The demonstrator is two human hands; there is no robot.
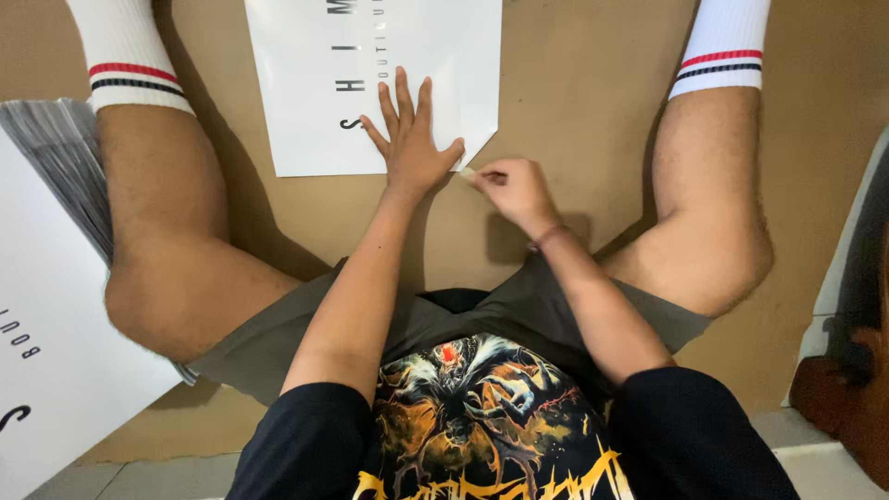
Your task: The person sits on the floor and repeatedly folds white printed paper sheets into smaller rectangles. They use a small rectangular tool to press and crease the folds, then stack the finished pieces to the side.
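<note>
We sit on brown cardboard (574, 83) spread over the floor, legs apart, with a white sheet (306, 83) lying flat between our knees. Our left hand (409, 139) is fully open, palm down and fingers spread, pressing on the sheet's near right part; the fingertips point away from us. It grips nothing, it only holds the sheet flat.

Our right hand (512, 188) is just beside the left, at the sheet's near right corner. Its fingers are curled in, with thumb and forefinger pinched on a small pale strip or tab (469, 172) at that corner. We cannot tell exactly what the strip is, as it is too small.

The sheet is rectangular, and its far edge runs out of view at the top, so we cannot tell its long axis. The dark lettering on it runs away from us, along the line of our left forearm. Its near right corner is cut or folded at a slant, right where the two hands meet.

At our left, a stack of like sheets (56, 148) rests beside the thigh, with another white sheet (46, 352) nearer to us. At the far right edge a dark brown object (847, 389) stands on pale tiles.
</note>
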